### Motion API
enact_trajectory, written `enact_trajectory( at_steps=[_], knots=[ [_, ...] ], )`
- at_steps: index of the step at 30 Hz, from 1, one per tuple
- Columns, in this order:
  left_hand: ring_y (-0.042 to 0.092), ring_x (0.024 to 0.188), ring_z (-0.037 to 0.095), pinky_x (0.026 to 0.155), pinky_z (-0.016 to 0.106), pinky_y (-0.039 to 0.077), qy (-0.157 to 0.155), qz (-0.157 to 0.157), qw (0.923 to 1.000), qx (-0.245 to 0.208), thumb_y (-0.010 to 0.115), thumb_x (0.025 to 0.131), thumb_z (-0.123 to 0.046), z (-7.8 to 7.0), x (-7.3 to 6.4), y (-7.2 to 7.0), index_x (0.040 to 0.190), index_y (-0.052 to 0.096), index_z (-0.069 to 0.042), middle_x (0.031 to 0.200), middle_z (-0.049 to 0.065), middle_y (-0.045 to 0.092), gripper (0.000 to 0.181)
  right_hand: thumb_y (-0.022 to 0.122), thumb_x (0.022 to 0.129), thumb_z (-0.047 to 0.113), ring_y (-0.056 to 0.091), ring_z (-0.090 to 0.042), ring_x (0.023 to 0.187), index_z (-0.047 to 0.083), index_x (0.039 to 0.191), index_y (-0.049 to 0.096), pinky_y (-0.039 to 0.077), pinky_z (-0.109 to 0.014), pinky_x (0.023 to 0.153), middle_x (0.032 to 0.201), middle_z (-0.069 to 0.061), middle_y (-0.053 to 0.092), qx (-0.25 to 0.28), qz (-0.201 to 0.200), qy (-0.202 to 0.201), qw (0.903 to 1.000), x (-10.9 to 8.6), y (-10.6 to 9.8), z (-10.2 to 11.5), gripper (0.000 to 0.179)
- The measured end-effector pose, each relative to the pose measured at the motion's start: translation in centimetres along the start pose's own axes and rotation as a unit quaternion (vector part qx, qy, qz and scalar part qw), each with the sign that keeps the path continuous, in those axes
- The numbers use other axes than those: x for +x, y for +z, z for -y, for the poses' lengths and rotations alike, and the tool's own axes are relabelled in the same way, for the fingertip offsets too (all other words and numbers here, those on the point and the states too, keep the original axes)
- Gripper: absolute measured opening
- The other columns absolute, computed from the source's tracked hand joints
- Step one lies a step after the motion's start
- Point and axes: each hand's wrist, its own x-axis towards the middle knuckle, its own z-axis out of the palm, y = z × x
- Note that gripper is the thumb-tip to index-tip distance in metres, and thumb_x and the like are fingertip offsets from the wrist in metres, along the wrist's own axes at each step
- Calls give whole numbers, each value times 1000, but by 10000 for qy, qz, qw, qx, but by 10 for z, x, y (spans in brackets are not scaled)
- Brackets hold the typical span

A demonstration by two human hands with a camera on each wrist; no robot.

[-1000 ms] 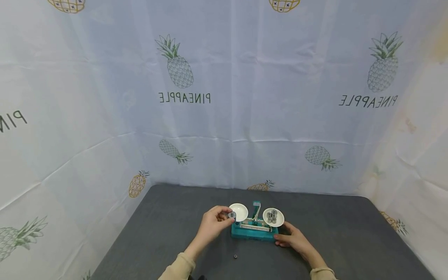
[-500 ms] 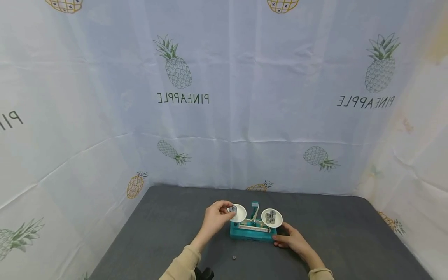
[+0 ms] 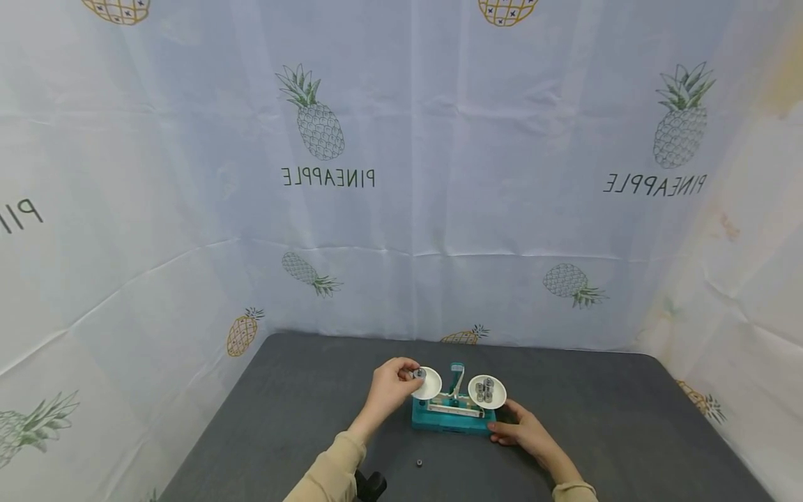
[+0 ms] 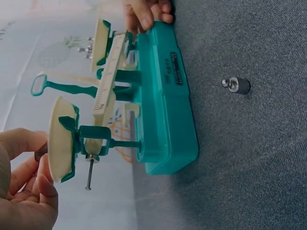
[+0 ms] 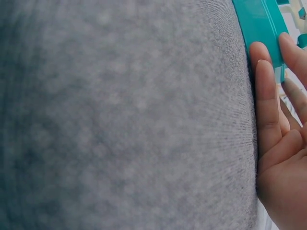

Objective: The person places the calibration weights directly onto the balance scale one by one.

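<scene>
A teal balance scale [image 3: 448, 420] with two cream pans stands on the dark table. My left hand [image 3: 391, 385] is at the left pan [image 3: 430, 385], pinching a metal weight [image 3: 419, 374] over it; in the left wrist view the pan's rim mostly hides that weight. Several metal weights [image 3: 484, 389] stand together in the right pan [image 3: 499, 396]. With thumb and fingers, my right hand [image 3: 525, 430] holds the right end of the base, as the right wrist view shows at the teal corner [image 5: 261, 28]. A small knobbed weight [image 4: 238, 85] rests on the table in front of the scale.
Dark grey cloth covers the table [image 3: 301, 390]. A pale curtain [image 3: 439, 209] with pineapple prints hangs behind and on both sides. A black object [image 3: 371, 486] shows beside the left sleeve at the lower edge of the head view.
My left hand has moved slightly forward and right, carrying the weight from beside the left pan to over it. My right hand stays at the base's right end.
</scene>
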Motion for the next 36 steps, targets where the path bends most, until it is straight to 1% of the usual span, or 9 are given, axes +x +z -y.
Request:
enact_trajectory(
  at_steps=[6, 10, 13, 17, 20, 24, 28, 32, 36],
  knots=[
    [48, 63, 2, 56, 18, 43, 57, 46, 10000, 67, 73, 75, -10, 1, 2, 4, 92, 69, -3, 80, 6, 63, 19, 70, 82, 22, 68, -18, 77, -9, 141, 22, 54, -32, 70, 118, -29, 50, 25, 23, 4, 10000, 0, -1, 0, 82],
    [47, 63, 2, 55, 18, 42, 62, 45, 9998, 196, 72, 75, -10, 1, 4, 5, 93, 69, -3, 80, 7, 64, 19, 70, 82, 21, 68, -18, 77, -9, 141, 23, 55, -31, 69, 127, -35, 41, 79, 25, -47, 10000, 1, -1, 0, 81],
    [48, 63, 3, 55, 18, 42, 24, 84, 9996, 250, 72, 75, -10, -1, 5, 6, 96, 69, -2, 83, 8, 66, 22, 70, 82, 20, 68, -18, 78, -9, 141, 24, 55, -31, 68, 134, -38, 34, 126, 29, -67, 9999, 1, 0, -1, 81],
    [48, 63, 4, 55, 19, 42, -35, 158, 9996, 232, 72, 76, -9, -1, 4, 6, 103, 67, -2, 90, 10, 68, 28, 70, 82, 20, 68, -18, 78, -9, 141, 23, 55, -30, 68, 135, -39, 31, 148, 32, -56, 9999, 0, 0, 0, 81],
    [47, 63, 5, 56, 19, 42, -79, 205, 9996, 202, 71, 76, -8, -1, 4, 6, 107, 65, -3, 93, 11, 68, 32, 70, 82, 20, 68, -18, 78, -9, 141, 23, 55, -30, 68, 136, -39, 31, 149, 25, -43, 9999, 0, 0, 0, 82],
    [47, 62, 5, 55, 19, 41, -99, 264, 9994, 193, 70, 77, -8, -1, 4, 6, 111, 63, -3, 95, 11, 68, 34, 71, 82, 21, 68, -18, 77, -9, 141, 23, 55, -31, 68, 132, -37, 36, 125, 6, -26, 9999, -1, 0, 1, 82],
    [46, 61, 4, 55, 20, 41, -39, 285, 9994, 209, 69, 78, -7, -2, 3, 5, 114, 61, -3, 100, 13, 68, 37, 70, 82, 21, 68, -18, 77, -9, 141, 22, 55, -31, 68, 130, -36, 39, 102, 13, -38, 9999, -2, 0, 2, 82],
    [45, 61, 3, 54, 19, 40, 96, 161, 9996, 226, 69, 78, -8, -3, -1, 3, 114, 61, -3, 104, 15, 65, 37, 70, 82, 20, 68, -18, 78, -9, 141, 23, 55, -31, 68, 131, -37, 38, 102, 20, -61, 9999, -2, 0, 2, 81],
    [44, 61, 1, 54, 18, 40, 297, -75, 9993, 220, 70, 78, -8, -5, -6, 0, 111, 63, -4, 100, 14, 62, 33, 70, 82, 21, 68, -18, 78, -9, 141, 24, 55, -31, 68, 129, -36, 40, 88, 19, -65, 9999, -2, 0, 2, 80]
  ],
)
